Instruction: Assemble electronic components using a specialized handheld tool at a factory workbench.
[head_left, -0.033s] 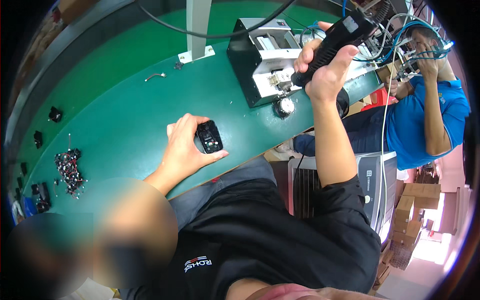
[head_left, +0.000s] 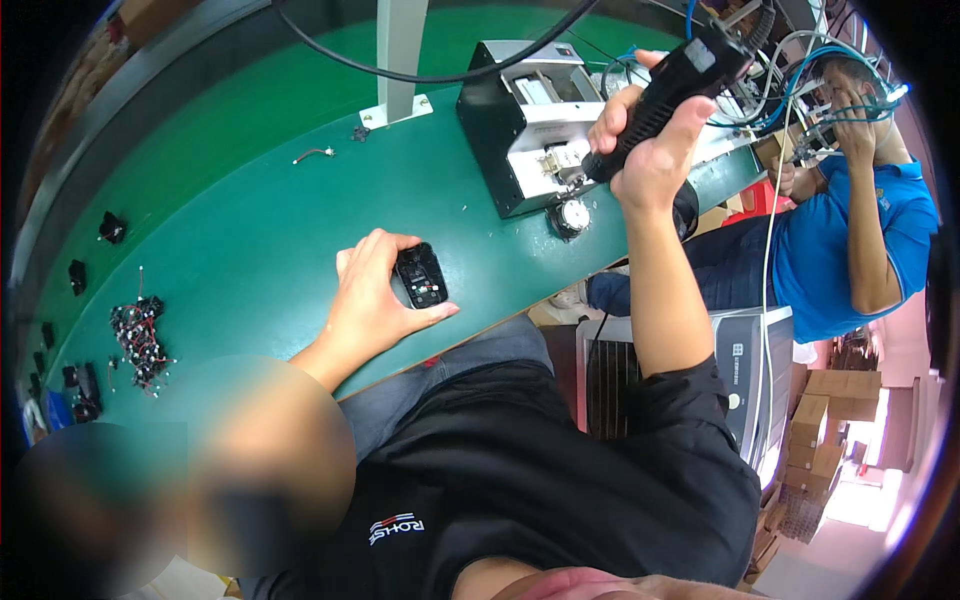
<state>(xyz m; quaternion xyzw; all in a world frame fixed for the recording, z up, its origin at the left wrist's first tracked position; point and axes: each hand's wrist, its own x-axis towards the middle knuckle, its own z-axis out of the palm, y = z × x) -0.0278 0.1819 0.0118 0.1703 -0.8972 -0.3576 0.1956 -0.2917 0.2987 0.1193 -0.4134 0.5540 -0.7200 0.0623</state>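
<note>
My right hand [head_left: 648, 150] is wrapped round a black electric screwdriver [head_left: 675, 95], held slanting with its cable end up and to the right. The screwdriver's lower end is at the front of a black and silver screw feeder [head_left: 540, 130]; whether a screw sits on the bit is too small to tell. On the green table [head_left: 260, 220], my left hand [head_left: 370, 290] grips a small black plastic housing [head_left: 421, 276] between thumb and fingers. Its open side faces up and shows a small white and red part inside.
A pile of small parts with red and black wires [head_left: 140, 340] lies at the left, near several black pieces [head_left: 112, 228]. A round metal part [head_left: 570, 217] sits by the feeder. A grey post [head_left: 400, 60] stands at the back. A person in a blue shirt [head_left: 840, 240] is at the right.
</note>
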